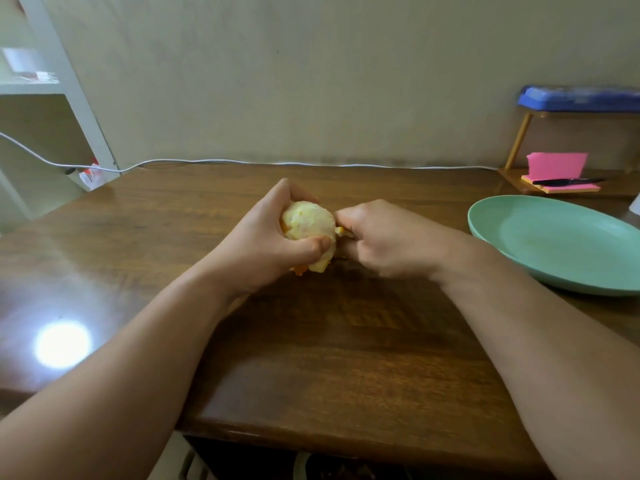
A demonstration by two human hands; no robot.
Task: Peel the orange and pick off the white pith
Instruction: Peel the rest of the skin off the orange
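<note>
My left hand (266, 237) grips a partly peeled orange (307, 221) above the middle of the wooden table (346, 341). The fruit's top shows pale pith. A flap of peel (320, 263) hangs below my thumb, with orange rind at its lower edge. My right hand (377, 237) is curled beside the fruit and pinches a strip of peel (343, 231) at its right side. The fingertips of both hands are partly hidden behind the fruit.
A green plate (554, 244) lies at the right of the table. Behind it stand pink sticky notes (557, 168) with a black pen (568, 181), under a blue-topped rack (581, 98). A white cable (242, 162) runs along the table's far edge.
</note>
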